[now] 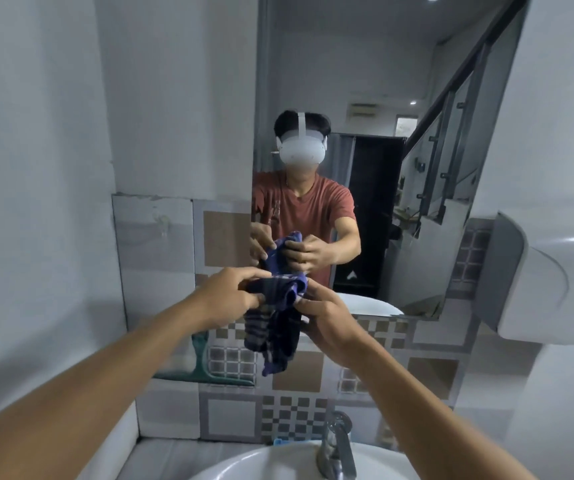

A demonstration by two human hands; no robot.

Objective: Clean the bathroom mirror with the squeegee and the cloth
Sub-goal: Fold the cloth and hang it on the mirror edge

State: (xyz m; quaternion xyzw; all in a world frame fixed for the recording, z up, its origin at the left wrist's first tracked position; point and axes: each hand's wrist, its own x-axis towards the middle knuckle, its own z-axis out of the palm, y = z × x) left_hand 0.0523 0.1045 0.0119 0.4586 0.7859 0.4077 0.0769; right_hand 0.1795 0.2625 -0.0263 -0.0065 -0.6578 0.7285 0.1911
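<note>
A dark blue checked cloth [275, 327] hangs bunched between both my hands, just below the lower edge of the mirror [365, 81]. My left hand [233, 296] pinches its upper left part. My right hand [327, 320] grips its upper right part. The mirror reflects a person holding the same cloth. A green squeegee [205, 365] leans against the tiled wall at the left, partly hidden behind my left forearm, with its blade down.
A white basin [264, 462] with a chrome tap [337, 448] sits below my arms. A white and grey dispenser [552, 278] juts from the right wall. Patterned tiles [233, 420] cover the wall under the mirror.
</note>
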